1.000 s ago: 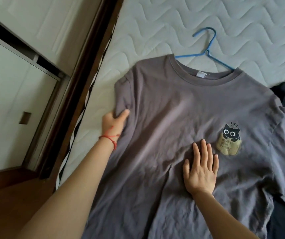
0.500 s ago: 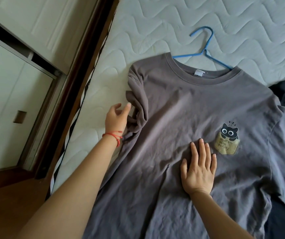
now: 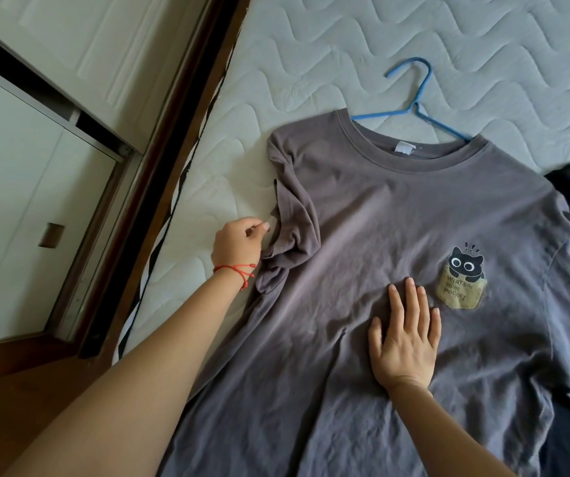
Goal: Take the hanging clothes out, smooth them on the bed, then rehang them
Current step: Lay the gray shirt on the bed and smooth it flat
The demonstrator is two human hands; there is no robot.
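Left hand curls its fingers in a pinch; right hand lies flat, fingers straight.

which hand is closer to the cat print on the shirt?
Right. The right hand lies flat on the shirt, fingertips just beside the cat print. The left hand is far across, at the bunched sleeve.

T-shirt on mattress, hanger in collar, wardrobe left
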